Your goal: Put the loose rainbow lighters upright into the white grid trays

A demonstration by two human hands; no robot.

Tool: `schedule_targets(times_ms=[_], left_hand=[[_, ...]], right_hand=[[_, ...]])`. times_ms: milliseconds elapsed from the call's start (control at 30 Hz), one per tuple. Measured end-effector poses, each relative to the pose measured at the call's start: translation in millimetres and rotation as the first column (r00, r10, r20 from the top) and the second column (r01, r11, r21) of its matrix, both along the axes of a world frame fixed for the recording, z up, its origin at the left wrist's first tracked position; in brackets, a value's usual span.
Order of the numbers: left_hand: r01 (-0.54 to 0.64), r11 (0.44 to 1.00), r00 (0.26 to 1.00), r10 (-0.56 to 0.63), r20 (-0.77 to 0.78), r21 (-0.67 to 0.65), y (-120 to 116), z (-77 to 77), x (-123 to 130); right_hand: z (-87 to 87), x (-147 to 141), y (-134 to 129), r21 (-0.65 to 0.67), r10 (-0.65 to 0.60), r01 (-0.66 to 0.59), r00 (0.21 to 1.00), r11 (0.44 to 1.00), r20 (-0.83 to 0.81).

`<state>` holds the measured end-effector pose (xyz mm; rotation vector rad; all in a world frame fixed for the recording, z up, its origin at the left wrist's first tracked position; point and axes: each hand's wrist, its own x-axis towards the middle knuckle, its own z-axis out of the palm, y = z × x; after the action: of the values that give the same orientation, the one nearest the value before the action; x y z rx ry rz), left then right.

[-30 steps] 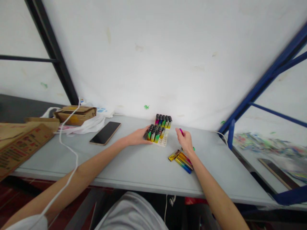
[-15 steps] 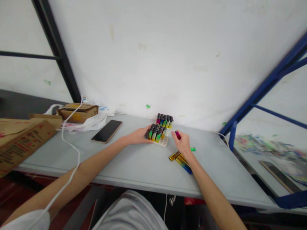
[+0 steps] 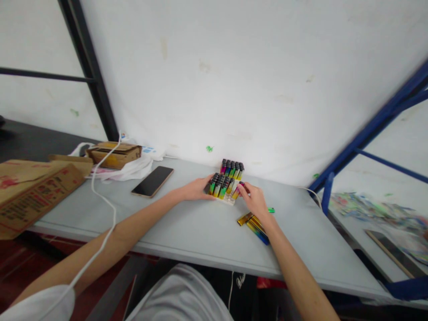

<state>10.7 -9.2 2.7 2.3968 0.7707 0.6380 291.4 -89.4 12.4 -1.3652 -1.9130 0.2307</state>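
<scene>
A white holder tray (image 3: 227,201) stands on the table, carrying upright lighters (image 3: 219,186) with black tops and shiny green and yellow bodies. My left hand (image 3: 196,189) is closed around the tray's left side. Over its right side, my right hand (image 3: 253,196) pinches a lighter (image 3: 236,192) with a yellow lower end pointing down among the slots. Whether that end touches the tray I cannot tell. Behind stands a second group of upright lighters (image 3: 232,167). Several loose gold and blue lighters (image 3: 257,229) lie by my right wrist, with a green one (image 3: 271,210) beyond it.
A dark phone (image 3: 153,181) lies on the grey table (image 3: 200,232) to the left. Farther left are a cardboard box (image 3: 40,191), a smaller open carton (image 3: 115,154) and a white plastic bag (image 3: 137,169). A white cable (image 3: 112,207) hangs across my left arm. Blue frame bars (image 3: 371,133) rise at right.
My right hand has brought the lighter left and down to the tray's right side, its yellow end now pointing downward. My left hand stays on the tray. The view has shifted slightly.
</scene>
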Motion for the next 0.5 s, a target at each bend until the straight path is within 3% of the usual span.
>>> schedule_targets(times_ms=[333, 500], left_hand=[[-0.020, 0.999, 1.000, 0.020, -0.017, 0.026, -2, 0.3, 0], [-0.029, 0.999, 0.999, 0.030, -0.042, 0.022, -3, 2.4, 1]], right_hand=[[-7.0, -3, 11, -0.022, 0.142, -0.140, 0.980, 0.990, 0.137], [-12.3, -8, 15, 0.000, 0.026, -0.028, 0.919, 1.000, 0.393]])
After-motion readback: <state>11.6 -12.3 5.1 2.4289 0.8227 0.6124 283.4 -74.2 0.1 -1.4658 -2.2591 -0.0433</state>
